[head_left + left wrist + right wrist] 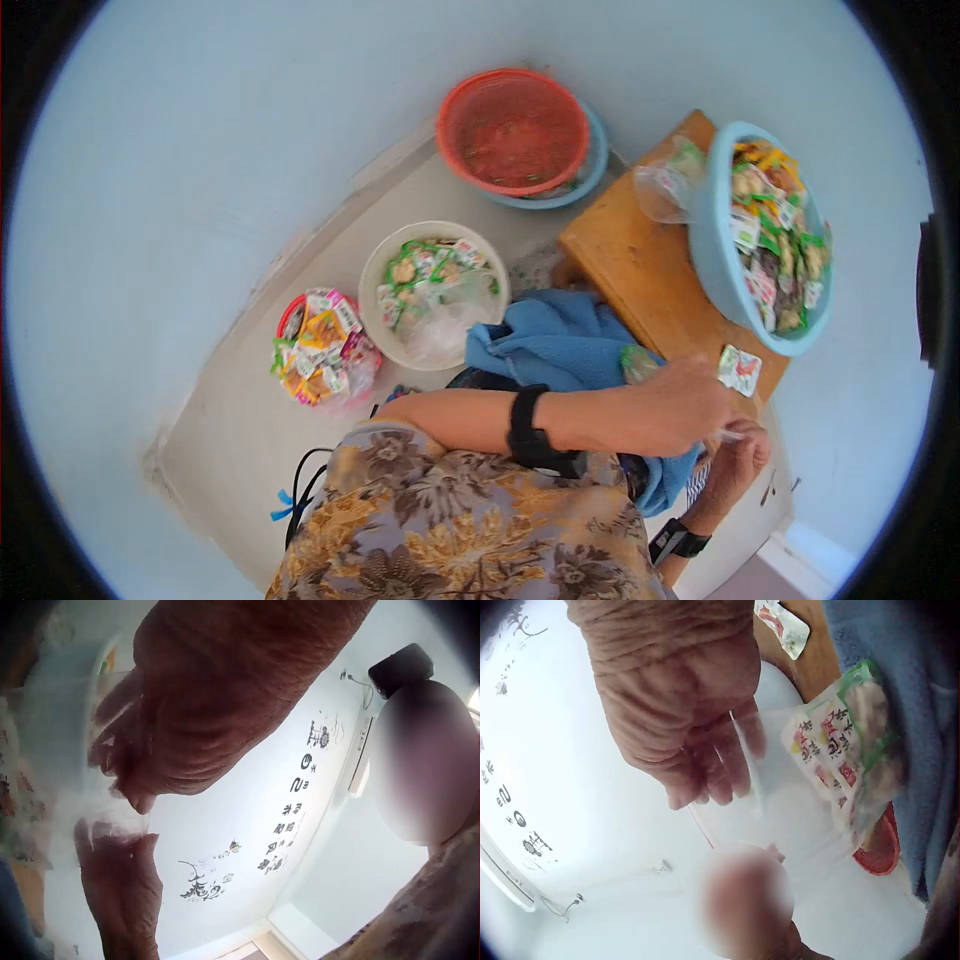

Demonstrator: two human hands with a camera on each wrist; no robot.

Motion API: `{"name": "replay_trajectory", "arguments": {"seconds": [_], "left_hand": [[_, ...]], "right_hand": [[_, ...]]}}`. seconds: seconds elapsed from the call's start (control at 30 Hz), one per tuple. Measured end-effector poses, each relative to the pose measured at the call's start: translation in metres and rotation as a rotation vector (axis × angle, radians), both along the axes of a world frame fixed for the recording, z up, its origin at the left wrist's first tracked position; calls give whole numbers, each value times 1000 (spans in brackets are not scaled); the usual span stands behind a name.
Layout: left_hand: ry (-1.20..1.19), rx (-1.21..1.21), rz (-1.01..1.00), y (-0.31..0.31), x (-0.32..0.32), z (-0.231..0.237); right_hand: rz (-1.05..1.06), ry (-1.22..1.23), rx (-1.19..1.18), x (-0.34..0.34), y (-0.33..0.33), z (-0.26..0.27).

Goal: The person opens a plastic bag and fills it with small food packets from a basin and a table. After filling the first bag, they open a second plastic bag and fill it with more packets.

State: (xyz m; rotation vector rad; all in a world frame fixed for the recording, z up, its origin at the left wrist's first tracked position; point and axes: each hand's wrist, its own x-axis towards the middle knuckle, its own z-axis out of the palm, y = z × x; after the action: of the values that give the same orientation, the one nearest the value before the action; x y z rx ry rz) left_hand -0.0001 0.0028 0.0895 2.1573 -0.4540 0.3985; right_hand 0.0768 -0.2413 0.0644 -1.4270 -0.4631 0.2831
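In the head view my left hand (690, 405) and right hand (742, 460) are close together over the stool's near end, with clear plastic between them. My left fingers (124, 742) curl on the clear bag (64, 727) in the left wrist view, facing the right hand (120, 889). In the right wrist view my right hand (682, 697) grips the bag's edge, its fingertips bent against the film. Printed packets with green edges (840, 750) lie inside the bag, beside the blue cloth (922, 727). The left hand (750, 900) is blurred there.
A loose packet (739, 370) lies on the wooden stool (640, 250); a blue basin (712, 240) of packets leans above it. On the floor stand a white bowl (372, 310) of packets, a small red container (290, 315) of packets and a red basin (447, 130) over a blue one.
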Motion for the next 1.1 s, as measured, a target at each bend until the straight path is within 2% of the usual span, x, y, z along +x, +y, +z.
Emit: {"name": "replay_trajectory", "arguments": {"seconds": [0.07, 0.13, 0.17, 0.23, 0.33, 0.4, 0.43, 0.57, 0.63, 0.67, 0.73, 0.77, 0.87, 0.93, 1.1], "left_hand": [[23, 16, -78, 2, 1, 2], [-45, -60, -27, 8, -1, 5], [-59, -53, -54, 9, 1, 8], [45, 16, -63, 14, 0, 13], [-1, 56, -91, 17, 2, 14], [-2, 40, -119, 18, 1, 20], [20, 17, -94, 18, 1, 22], [43, 25, -121, 17, 3, 29], [72, 11, -116, 17, 3, 33], [72, 19, -127, 17, 3, 35], [84, 62, -126, 16, 3, 37], [83, 65, -136, 16, 3, 38], [80, 78, -145, 16, 2, 38], [143, 72, -125, 15, 2, 39], [192, 46, -105, 14, 11, 38]], "right_hand": [[-49, 39, 36, -9, 10, 7], [-57, 23, 66, -10, 15, 9], [-20, 33, 98, -10, 16, 8], [-86, 51, 115, -13, 19, 6], [-165, 80, 137, -19, 19, 12], [-60, 101, 166, -18, 20, 11], [-108, 80, 180, -19, 21, 11], [-80, 95, 197, -21, 19, 7], [-74, 11, 39, -25, 26, 13], [-86, 10, 47, -23, 23, 9], [97, -73, -19, -19, 13, -1], [87, -74, -16, -20, 11, -3], [75, -6, -42, -24, 9, -4], [26, 179, -99, -32, 6, -4], [1, 284, -78, -34, 7, -6]]}}
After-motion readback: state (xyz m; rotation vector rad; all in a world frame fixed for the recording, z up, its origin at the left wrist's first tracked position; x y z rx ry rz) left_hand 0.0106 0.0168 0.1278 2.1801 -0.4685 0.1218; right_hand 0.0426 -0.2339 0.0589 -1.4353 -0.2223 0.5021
